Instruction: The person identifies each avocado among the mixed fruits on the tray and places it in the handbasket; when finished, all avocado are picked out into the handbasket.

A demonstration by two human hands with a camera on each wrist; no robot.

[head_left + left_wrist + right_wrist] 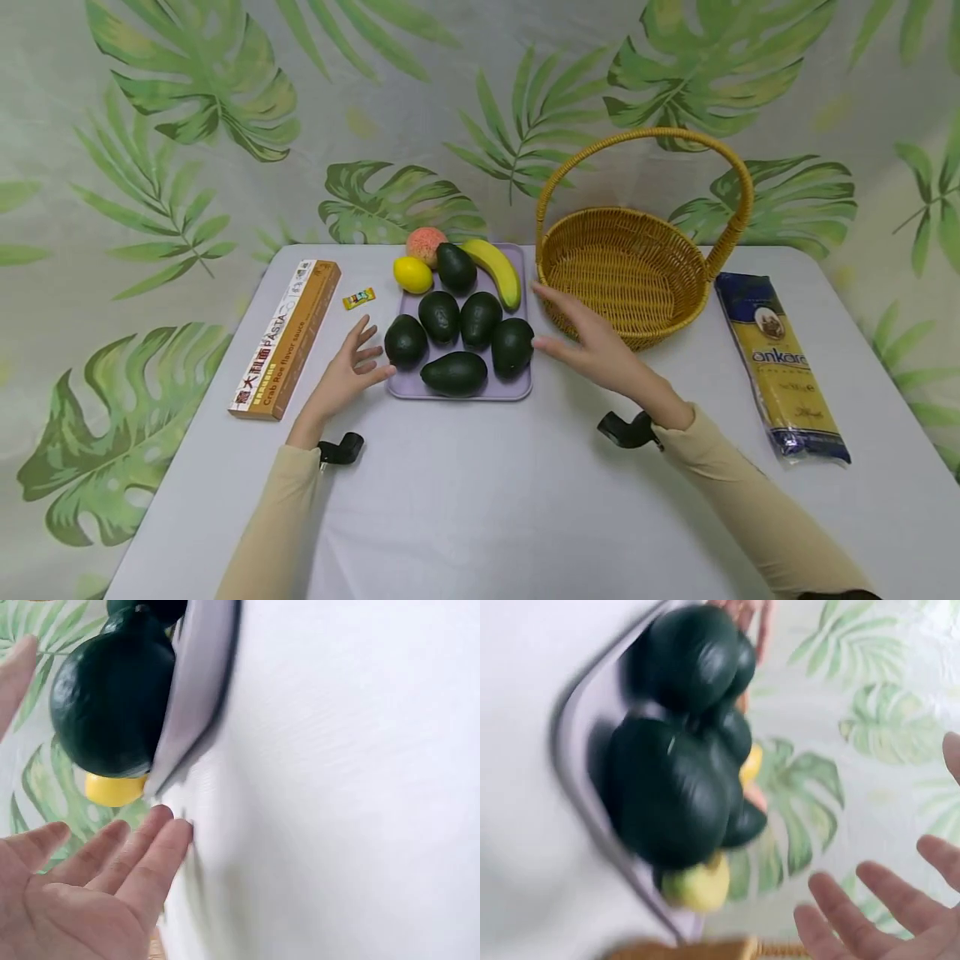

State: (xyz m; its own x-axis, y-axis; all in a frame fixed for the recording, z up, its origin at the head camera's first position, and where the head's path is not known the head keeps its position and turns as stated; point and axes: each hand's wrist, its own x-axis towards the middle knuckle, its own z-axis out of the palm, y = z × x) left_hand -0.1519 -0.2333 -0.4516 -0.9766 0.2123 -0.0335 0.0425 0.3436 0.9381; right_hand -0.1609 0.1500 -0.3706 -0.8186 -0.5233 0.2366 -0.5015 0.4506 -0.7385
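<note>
A pale purple tray [408,387] lies mid-table and bears several dark green avocados [454,373], a yellow banana [498,271], a lemon [412,274] and a pinkish peach [425,245]. My left hand [347,372] is at the tray's left side, fingers spread, close to the leftmost avocado [406,342]. In the left wrist view its palm [82,907] holds nothing. On the other side my right hand [592,346] reaches toward the rightmost avocado [513,348], fingers extended. The right wrist view shows a gap between those fingers [862,919] and the fruit.
A wicker basket [626,333] with a tall handle stands behind my right hand. To the right lies a pasta packet [783,367]; to the left are a long pasta box [288,342] and a small wrapped candy [358,298]. A leaf-patterned cloth [405,100] hangs at the back.
</note>
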